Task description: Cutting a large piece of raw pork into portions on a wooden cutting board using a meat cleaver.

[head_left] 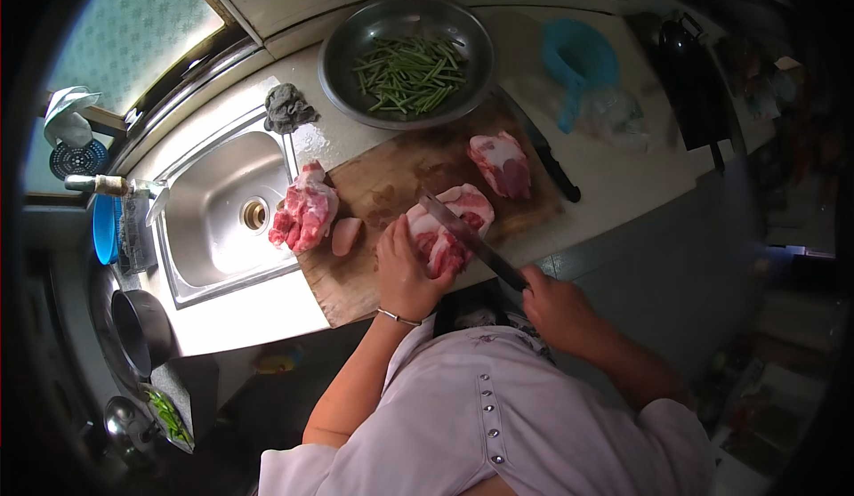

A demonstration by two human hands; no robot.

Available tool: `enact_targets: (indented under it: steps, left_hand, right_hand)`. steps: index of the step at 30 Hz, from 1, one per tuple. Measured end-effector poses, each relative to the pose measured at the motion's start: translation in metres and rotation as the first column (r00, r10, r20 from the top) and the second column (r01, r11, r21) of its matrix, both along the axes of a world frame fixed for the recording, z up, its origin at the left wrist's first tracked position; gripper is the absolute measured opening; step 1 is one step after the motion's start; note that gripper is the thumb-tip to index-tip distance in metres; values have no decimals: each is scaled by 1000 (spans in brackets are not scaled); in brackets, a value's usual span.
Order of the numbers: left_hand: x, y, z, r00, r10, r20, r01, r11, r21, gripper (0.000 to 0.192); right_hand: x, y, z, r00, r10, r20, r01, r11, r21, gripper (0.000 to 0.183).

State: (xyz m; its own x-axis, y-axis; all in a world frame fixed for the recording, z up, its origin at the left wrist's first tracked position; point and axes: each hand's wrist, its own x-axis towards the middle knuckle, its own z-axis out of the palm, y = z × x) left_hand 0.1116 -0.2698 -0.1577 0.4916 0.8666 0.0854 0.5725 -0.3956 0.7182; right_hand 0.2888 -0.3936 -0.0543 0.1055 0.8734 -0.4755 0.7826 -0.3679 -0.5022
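Observation:
My left hand (408, 272) presses on a piece of raw meat (437, 246) with pale fat, its fingers along the left side. The handle of a long-bladed knife (475, 241) is in my right hand (557, 306), and the blade lies diagonally across the same piece. Beneath is a wooden cutting board (347, 282). Another chunk of raw meat (504, 162) rests toward the board's right end. At the left end, beside the sink, are a larger meaty piece (308, 209) and a small pale piece (347, 236).
Behind the board stands a steel bowl (333, 75) of cut green beans (413, 72). A second knife (557, 169) lies along the board's right edge. Farther right is a blue plastic dipper (580, 52). The steel sink (207, 229) and a crumpled dark cloth (288, 107) are at left.

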Motion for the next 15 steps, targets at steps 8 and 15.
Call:
enact_targets:
  steps: [8,15]
  left_hand:
    - [-1,-4,1,991,109,81,-106,994,-30,87]
    - [-3,6,-6,993,48,107,-43,998,-55,83]
  right_hand:
    - [-9,4,8,993,62,100,-61,998,-15,19]
    - [-5,33,0,998,57,29,-52,990,-130,17]
